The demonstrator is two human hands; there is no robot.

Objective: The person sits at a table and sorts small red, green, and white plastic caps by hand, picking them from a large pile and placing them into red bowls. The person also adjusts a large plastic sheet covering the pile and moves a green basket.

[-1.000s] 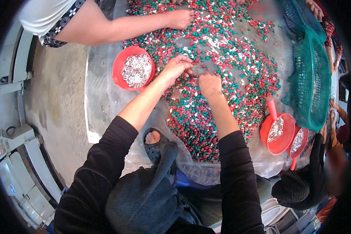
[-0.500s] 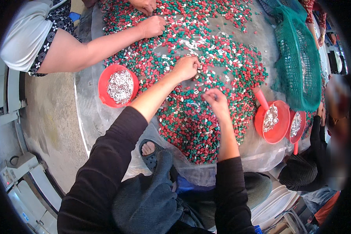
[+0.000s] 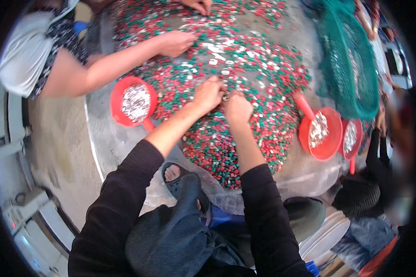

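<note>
The person's left hand (image 3: 209, 93) and right hand (image 3: 238, 107) had come close together since a moment before, when they lay a little apart on the wide heap of small red, green and silver plastic pieces (image 3: 245, 115). Now the two hands met over the middle of the heap, fingertips almost touching, and between them sat one small pale piece (image 3: 226, 96). The grip of each hand was nearly closed, fingers curled down; it looked as if they pinched this little piece together, but which hand truly held it I could not tell. This seemed to mean that the picking had gone from searching to working on one single piece. The heap lay on a clear plastic sheet (image 3: 282, 180) over the grey floor (image 3: 60, 152). A round red plastic scoop with silver bits inside (image 3: 134, 102) stood to the left of the hands, near but not touching, and another red scoop of the same kind (image 3: 322, 133) stood at the right edge of the heap. Another person's hand (image 3: 175, 42) rested on the pieces further up, and a green net bag (image 3: 351, 69) lay at the far right.
</note>
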